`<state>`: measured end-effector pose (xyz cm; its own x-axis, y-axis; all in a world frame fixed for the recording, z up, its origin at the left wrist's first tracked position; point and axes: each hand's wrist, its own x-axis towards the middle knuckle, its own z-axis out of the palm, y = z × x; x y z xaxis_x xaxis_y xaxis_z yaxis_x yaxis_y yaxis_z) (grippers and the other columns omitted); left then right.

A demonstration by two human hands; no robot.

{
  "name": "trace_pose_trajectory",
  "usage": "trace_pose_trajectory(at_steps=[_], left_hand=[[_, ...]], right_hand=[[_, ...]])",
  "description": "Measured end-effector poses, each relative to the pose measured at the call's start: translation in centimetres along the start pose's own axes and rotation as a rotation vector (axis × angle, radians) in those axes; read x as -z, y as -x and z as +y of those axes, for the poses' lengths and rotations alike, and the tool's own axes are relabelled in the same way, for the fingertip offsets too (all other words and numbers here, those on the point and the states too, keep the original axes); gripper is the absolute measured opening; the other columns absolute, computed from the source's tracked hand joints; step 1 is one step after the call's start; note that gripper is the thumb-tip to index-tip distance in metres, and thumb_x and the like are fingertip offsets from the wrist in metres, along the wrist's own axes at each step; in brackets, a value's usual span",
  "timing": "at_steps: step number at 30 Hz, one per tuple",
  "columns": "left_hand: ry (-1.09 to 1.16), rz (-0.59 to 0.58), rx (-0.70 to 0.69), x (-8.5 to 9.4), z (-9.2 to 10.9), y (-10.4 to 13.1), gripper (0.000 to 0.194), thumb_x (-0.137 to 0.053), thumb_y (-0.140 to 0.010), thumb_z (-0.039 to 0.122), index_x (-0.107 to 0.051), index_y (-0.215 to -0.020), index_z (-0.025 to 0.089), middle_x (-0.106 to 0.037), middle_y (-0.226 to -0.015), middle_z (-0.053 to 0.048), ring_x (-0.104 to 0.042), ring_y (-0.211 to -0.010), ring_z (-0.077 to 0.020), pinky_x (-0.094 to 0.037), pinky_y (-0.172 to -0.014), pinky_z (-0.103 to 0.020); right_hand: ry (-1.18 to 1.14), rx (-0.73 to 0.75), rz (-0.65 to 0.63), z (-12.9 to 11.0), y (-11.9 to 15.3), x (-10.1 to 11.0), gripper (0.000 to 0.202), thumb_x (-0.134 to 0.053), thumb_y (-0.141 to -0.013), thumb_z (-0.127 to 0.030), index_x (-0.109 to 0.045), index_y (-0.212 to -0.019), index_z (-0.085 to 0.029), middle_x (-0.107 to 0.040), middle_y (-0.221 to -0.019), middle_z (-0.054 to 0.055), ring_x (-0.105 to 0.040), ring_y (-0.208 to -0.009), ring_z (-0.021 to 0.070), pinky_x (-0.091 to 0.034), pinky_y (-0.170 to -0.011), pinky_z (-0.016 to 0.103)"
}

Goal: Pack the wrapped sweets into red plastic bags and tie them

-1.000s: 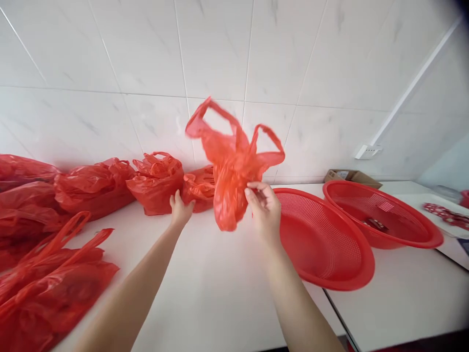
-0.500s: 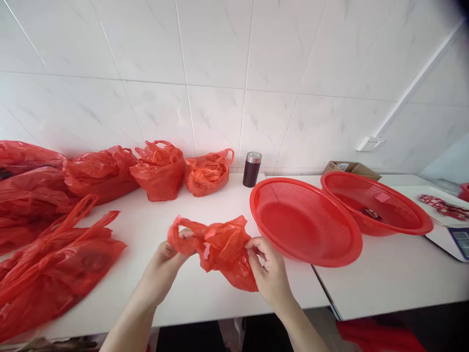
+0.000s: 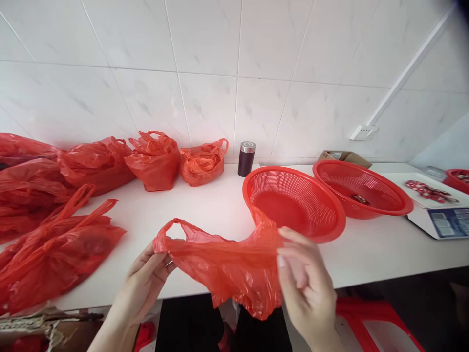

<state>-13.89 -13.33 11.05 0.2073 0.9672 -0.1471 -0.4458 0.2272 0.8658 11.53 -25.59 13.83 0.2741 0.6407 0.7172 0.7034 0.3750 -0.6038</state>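
A thin red plastic bag (image 3: 227, 261) is stretched between my two hands at the table's front edge. My left hand (image 3: 150, 274) pinches it near one loop handle, at the upper left. On the opposite side my right hand (image 3: 306, 276), slightly blurred, grips the bag's edge between thumb and fingers. The bag hangs crumpled and looks flat, its lower part over the edge of the white table (image 3: 194, 205). Just behind my right hand sits a red perforated basket (image 3: 252, 183), partly covered by the bag's raised corner.
A second red basket (image 3: 395, 200) holds a small dark item. At right, a scale (image 3: 445, 222) bears red-and-white patterned pieces (image 3: 428, 190). A dark tumbler (image 3: 246, 160) and a cardboard box (image 3: 351, 159) stand by the wall. Filled red bags (image 3: 157, 166) line the left; a red stool (image 3: 373, 318) is below.
My hands have moved apart and spread the bunched bag wide. My right hand has gone right and down, and the bag hangs lower. The view has shifted slightly right and down.
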Motion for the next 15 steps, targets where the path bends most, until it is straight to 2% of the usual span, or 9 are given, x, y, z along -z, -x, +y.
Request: trace_pose_trajectory(at_steps=[2,4,5,7,8,9,12,14,15], left_hand=[[-0.010,-0.012,0.004,-0.7,-0.1,0.7,0.023,-0.078,-0.068,0.032,-0.072,-0.085,0.018,-0.073,-0.085,-0.005,-0.069,-0.081,-0.0219,-0.058,-0.076,-0.031],[-0.009,-0.006,0.031,-1.0,-0.1,1.3,0.026,-0.078,-0.067,0.035,-0.071,-0.085,0.018,-0.074,-0.085,-0.006,-0.069,-0.083,-0.0249,-0.058,-0.077,-0.035],[-0.005,0.000,0.052,-1.0,0.0,1.5,0.026,-0.077,-0.067,0.035,-0.071,-0.085,0.018,-0.074,-0.086,-0.007,-0.069,-0.088,-0.0272,-0.058,-0.079,-0.037],[0.018,0.011,0.077,-0.9,0.3,2.0,0.022,-0.075,-0.067,0.036,-0.070,-0.082,0.020,-0.074,-0.094,-0.008,-0.065,-0.101,-0.0322,-0.056,-0.084,-0.042],[0.036,0.010,0.077,-0.8,0.7,2.2,0.020,-0.074,-0.068,0.035,-0.068,-0.079,0.020,-0.073,-0.099,-0.008,-0.062,-0.108,-0.0342,-0.055,-0.086,-0.045],[0.055,0.000,0.065,-0.8,1.2,2.5,0.018,-0.073,-0.068,0.036,-0.067,-0.075,0.021,-0.072,-0.107,-0.008,-0.059,-0.114,-0.0358,-0.054,-0.089,-0.048],[0.132,-0.074,-0.032,-0.7,3.1,3.1,0.019,-0.069,-0.069,0.035,-0.059,-0.062,0.020,-0.062,-0.130,-0.005,-0.048,-0.127,-0.0392,-0.048,-0.094,-0.056],[0.174,-0.089,-0.154,-0.6,4.3,3.0,0.021,-0.066,-0.072,0.034,-0.056,-0.059,0.021,-0.058,-0.134,-0.002,-0.045,-0.130,-0.0388,-0.045,-0.097,-0.060],[0.181,-0.078,-0.220,-0.5,4.8,2.8,0.021,-0.064,-0.073,0.033,-0.055,-0.058,0.021,-0.058,-0.133,-0.002,-0.045,-0.130,-0.0381,-0.044,-0.099,-0.060]], right_hand=[[-0.072,0.091,-0.304,-1.5,-1.5,-0.9,0.029,-0.054,-0.088,-0.016,-0.053,-0.116,-0.023,-0.060,-0.118,0.008,-0.056,-0.110,0.0196,-0.044,-0.096,0.036],[-0.063,0.113,-0.634,-1.9,-2.3,-2.3,0.034,-0.060,-0.087,-0.024,-0.052,-0.120,-0.022,-0.064,-0.110,0.007,-0.058,-0.104,0.0195,-0.046,-0.091,0.034],[-0.025,0.101,-0.762,-1.8,-2.4,-2.9,0.033,-0.062,-0.087,-0.028,-0.054,-0.118,-0.021,-0.065,-0.104,0.006,-0.059,-0.098,0.0194,-0.046,-0.087,0.032],[0.046,0.062,-0.959,-1.0,-1.9,-3.8,0.017,-0.061,-0.087,-0.030,-0.060,-0.102,-0.020,-0.065,-0.087,0.003,-0.058,-0.081,0.0164,-0.045,-0.075,0.027],[0.058,0.041,-1.028,-0.6,-1.4,-4.0,0.011,-0.058,-0.088,-0.030,-0.060,-0.091,-0.020,-0.062,-0.076,0.000,-0.055,-0.070,0.0136,-0.043,-0.069,0.024],[0.049,0.020,-1.085,-0.2,-1.0,-4.0,0.014,-0.055,-0.090,-0.031,-0.059,-0.083,-0.020,-0.057,-0.066,-0.003,-0.050,-0.061,0.0109,-0.040,-0.063,0.022],[0.004,-0.065,-1.197,0.3,-0.1,-3.1,0.039,-0.042,-0.096,-0.041,-0.052,-0.066,-0.019,-0.042,-0.052,-0.006,-0.035,-0.048,0.0077,-0.031,-0.054,0.021],[0.068,-0.138,-1.180,0.2,-0.3,-2.3,0.054,-0.027,-0.100,-0.047,-0.053,-0.062,-0.019,-0.040,-0.049,-0.004,-0.033,-0.045,0.0086,-0.028,-0.051,0.022],[0.132,-0.165,-1.128,0.1,-0.5,-2.0,0.058,-0.020,-0.101,-0.048,-0.056,-0.065,-0.020,-0.042,-0.049,-0.003,-0.035,-0.045,0.0095,-0.027,-0.051,0.023]])
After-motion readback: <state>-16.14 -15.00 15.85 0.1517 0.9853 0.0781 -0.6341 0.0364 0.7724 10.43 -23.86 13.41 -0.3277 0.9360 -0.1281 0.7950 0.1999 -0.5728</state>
